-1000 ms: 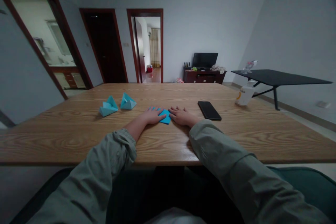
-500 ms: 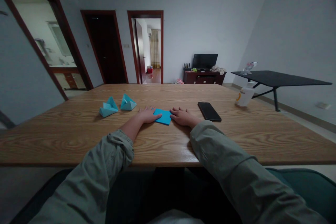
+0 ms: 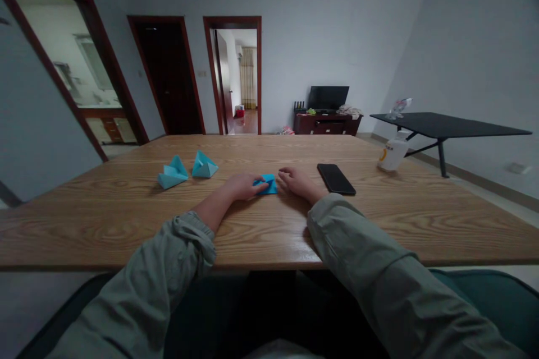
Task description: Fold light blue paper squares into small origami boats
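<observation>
A small piece of folded blue paper (image 3: 272, 186) lies on the wooden table in front of me. My left hand (image 3: 243, 186) closes on its left side, thumb lying over the paper, and partly covers it. To the right of the paper rests my right hand (image 3: 297, 182), a small gap away, its fingers loosely bent and apart with nothing in them. Off to the left stand two light-blue folded paper shapes, a nearer one (image 3: 172, 174) and one a little farther back (image 3: 204, 165).
A black phone (image 3: 336, 179) lies just right of my right hand. Farther right a white bottle (image 3: 392, 154) stands on the table (image 3: 261, 241). Beyond it is a black table (image 3: 446, 123). A TV (image 3: 328, 98) sits on a dark cabinet at the far wall.
The blue paper showed as a flat square under both hands; now less of it shows, with a darker patch on it. My left hand shifted right, and my right hand came off the paper.
</observation>
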Tool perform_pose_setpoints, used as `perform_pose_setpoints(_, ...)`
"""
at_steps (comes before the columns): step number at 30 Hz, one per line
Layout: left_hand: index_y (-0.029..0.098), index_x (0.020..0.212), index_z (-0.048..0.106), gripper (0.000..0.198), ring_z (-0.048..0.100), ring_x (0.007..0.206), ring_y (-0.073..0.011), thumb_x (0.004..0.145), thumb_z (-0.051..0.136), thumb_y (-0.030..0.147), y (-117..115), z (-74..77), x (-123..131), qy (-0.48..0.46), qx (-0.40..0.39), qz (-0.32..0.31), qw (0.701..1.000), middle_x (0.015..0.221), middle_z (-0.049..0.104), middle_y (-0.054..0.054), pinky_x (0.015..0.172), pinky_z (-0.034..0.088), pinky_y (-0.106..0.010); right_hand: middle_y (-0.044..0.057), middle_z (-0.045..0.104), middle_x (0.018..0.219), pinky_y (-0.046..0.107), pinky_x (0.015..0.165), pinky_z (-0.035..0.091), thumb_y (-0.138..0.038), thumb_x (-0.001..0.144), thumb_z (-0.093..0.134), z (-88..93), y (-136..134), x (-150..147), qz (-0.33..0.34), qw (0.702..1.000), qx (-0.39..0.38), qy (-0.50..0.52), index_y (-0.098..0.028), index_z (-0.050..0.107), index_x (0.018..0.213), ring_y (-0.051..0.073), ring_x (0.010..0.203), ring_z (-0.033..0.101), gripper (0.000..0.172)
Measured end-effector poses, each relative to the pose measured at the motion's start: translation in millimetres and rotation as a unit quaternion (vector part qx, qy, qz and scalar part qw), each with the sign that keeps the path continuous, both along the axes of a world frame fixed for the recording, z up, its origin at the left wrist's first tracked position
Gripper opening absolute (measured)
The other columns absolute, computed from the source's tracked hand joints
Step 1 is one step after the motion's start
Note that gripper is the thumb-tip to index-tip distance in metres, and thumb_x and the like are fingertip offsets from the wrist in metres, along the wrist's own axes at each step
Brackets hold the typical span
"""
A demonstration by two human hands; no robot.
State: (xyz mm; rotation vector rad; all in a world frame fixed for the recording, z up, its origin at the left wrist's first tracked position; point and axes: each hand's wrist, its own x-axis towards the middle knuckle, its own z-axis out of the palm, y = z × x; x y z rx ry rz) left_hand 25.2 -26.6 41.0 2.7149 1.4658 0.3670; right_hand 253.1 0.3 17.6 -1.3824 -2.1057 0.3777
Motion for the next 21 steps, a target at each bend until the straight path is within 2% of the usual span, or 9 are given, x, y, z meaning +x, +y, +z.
perform_pose_setpoints(4, 0.022, 0.096, 0.069, 0.042, 0.063, 0.087, -0.021, 0.094, 0.036, 0.048, 8.0, 0.5, -3.0, -0.051, 0.072, 0.058, 0.994, 0.096, 0.071, -0.008, 0.074, 0.042, -0.029, 0.014, 0.067, 0.115, 0.03, 0.093, 0.042, -0.038, 0.095, 0.042, 3.6, 1.2, -1.4, -0.018, 0.996, 0.034, 0.075, -0.011, 0.066, 0.113, 0.021, 0.105, 0.061, 0.041)
perform_pose_setpoints(7, 0.02, 0.09, 0.067, 0.034, 0.062, 0.077, -0.0192, 0.093, 0.04, 0.041, 13.3, 2.4, -4.5, -0.163, 0.107, 0.092, 0.976, 0.083, 0.069, -0.007, 0.069, 0.041, -0.028, 0.014, 0.068, 0.111, 0.03, 0.092, 0.043, -0.038, 0.094, 0.044, 5.8, -0.9, -4.6, -0.01, 0.994, 0.028, 0.106, -0.011, 0.067, 0.11, 0.02, 0.102, 0.062, 0.04)
perform_pose_setpoints(9, 0.019, 0.087, 0.064, 0.03, 0.06, 0.073, -0.0169, 0.093, 0.042, 0.038, 17.0, 6.0, -6.5, -0.276, 0.13, 0.103, 0.947, 0.079, 0.067, -0.005, 0.066, 0.04, -0.026, 0.014, 0.068, 0.112, 0.031, 0.09, 0.045, -0.042, 0.092, 0.047, 7.4, -2.7, -6.9, -0.011, 0.99, 0.009, 0.138, -0.01, 0.066, 0.111, 0.021, 0.101, 0.063, 0.041)
perform_pose_setpoints(13, 0.017, 0.078, 0.058, 0.029, 0.053, 0.067, -0.0133, 0.092, 0.043, 0.038, 28.0, 13.3, -16.5, -0.483, 0.177, 0.139, 0.846, 0.071, 0.059, -0.001, 0.062, 0.039, -0.023, 0.012, 0.068, 0.113, 0.032, 0.088, 0.049, -0.047, 0.088, 0.054, 12.1, -4.6, -7.6, 0.003, 0.968, -0.038, 0.247, -0.013, 0.065, 0.113, 0.021, 0.099, 0.064, 0.044)
perform_pose_setpoints(15, 0.017, 0.075, 0.057, 0.029, 0.049, 0.063, -0.0123, 0.09, 0.046, 0.04, 34.6, 12.9, -23.1, -0.55, 0.162, 0.167, 0.802, 0.066, 0.054, 0.001, 0.059, 0.037, -0.023, 0.01, 0.07, 0.11, 0.033, 0.084, 0.052, -0.047, 0.087, 0.056, 13.6, -4.6, -6.3, 0.024, 0.947, -0.077, 0.311, -0.014, 0.066, 0.11, 0.021, 0.095, 0.066, 0.042)
perform_pose_setpoints(17, 0.017, 0.074, 0.057, 0.028, 0.046, 0.06, -0.0116, 0.087, 0.049, 0.041, 40.1, 9.2, -28.5, -0.592, 0.118, 0.178, 0.777, 0.063, 0.051, 0.002, 0.056, 0.036, -0.022, 0.011, 0.071, 0.108, 0.033, 0.079, 0.054, -0.044, 0.085, 0.06, 13.4, -4.1, -5.3, 0.03, 0.929, -0.116, 0.349, -0.013, 0.067, 0.106, 0.022, 0.091, 0.067, 0.038)
perform_pose_setpoints(21, 0.017, 0.074, 0.059, 0.035, 0.048, 0.056, -0.0117, 0.081, 0.056, 0.051, 45.3, -2.1, -32.8, -0.623, -0.01, 0.161, 0.765, 0.061, 0.053, 0.003, 0.055, 0.039, -0.023, 0.011, 0.072, 0.103, 0.034, 0.075, 0.056, -0.038, 0.086, 0.059, 8.8, -0.7, -4.9, -0.004, 0.936, -0.135, 0.326, -0.014, 0.069, 0.098, 0.022, 0.085, 0.068, 0.029)
